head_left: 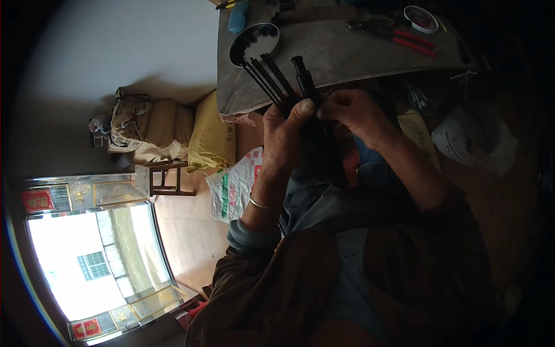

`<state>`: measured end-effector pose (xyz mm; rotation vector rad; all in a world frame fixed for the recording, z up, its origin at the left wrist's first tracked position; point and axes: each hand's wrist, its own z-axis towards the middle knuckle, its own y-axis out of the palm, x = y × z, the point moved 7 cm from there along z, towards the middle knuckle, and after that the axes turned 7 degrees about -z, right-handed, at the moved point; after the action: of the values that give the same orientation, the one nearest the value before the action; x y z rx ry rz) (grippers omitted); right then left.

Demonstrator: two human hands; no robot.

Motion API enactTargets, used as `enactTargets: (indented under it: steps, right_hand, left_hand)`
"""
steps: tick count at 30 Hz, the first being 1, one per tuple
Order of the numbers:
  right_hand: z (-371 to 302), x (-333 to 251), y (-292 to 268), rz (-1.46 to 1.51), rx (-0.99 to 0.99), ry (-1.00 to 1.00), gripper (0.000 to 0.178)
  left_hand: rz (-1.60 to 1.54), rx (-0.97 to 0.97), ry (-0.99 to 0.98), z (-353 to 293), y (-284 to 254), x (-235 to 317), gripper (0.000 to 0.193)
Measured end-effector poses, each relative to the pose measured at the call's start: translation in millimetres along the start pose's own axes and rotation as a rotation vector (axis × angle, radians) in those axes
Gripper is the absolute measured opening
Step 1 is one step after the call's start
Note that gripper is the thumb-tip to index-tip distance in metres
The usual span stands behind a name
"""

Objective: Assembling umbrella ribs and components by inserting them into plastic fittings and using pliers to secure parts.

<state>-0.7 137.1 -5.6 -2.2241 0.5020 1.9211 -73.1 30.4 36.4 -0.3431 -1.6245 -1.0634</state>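
What looks like a black umbrella [306, 84] stands in front of me, its thin dark ribs [269, 80] fanned out to the left of a thick shaft with a knobbed end. My left hand [283, 127] is closed around the ribs and shaft, thumb pressed on top. Just to the right, my right hand [352, 113] has its fingertips pinched together beside the shaft; whatever they grip is too small and dark to make out. Dark material hangs below the hands over my lap, its lower part lost in shadow.
A cloth-covered table [329, 63] lies ahead, bearing a round metal dish [254, 45] with dark bits, red-handled pliers [413, 43], and a small round tub [421, 19]. Left are stuffed sacks [211, 133] and a wooden stool [167, 178]; a white plastic bag [474, 136] is at right.
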Motion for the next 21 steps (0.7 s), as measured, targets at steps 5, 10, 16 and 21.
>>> enactTargets:
  steps: [5, 10, 16, 21]
  right_hand:
    - [-2, 9, -3, 0.157, -0.11, 0.067, 0.038]
    - [-6, -6, -3, 0.068, 0.039, -0.058, 0.038]
    - [-6, -6, -7, 0.043, 0.012, -0.054, 0.037]
    - [-5, -3, -4, 0.051, 0.019, -0.03, 0.038]
  left_hand:
    - [0.017, 0.029, 0.033, -4, 13, 0, 0.021]
    - [-0.005, 0.053, -0.011, 0, 8, -8, 0.034]
    - [0.032, 0.045, -0.027, 2, 7, -10, 0.036]
    - [0.047, 0.013, -0.026, 1, 10, -9, 0.036]
